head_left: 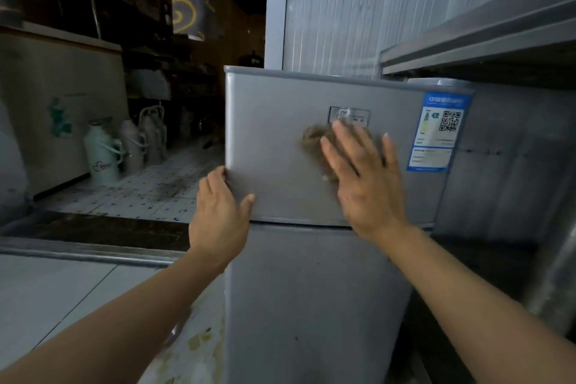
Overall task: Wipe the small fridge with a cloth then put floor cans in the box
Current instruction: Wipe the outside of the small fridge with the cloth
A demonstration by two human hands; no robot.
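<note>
A crumpled brown cloth (pixel 314 140) lies mid-frame against the grey small fridge (pixel 280 140), pressed by the right hand (pixel 364 178), fingers spread flat. The left hand (pixel 218 215) grips the door's left edge beside a blue label (pixel 436 131).

Tiled floor (pixel 174 187) under thermos flasks (pixel 103 153)
</note>
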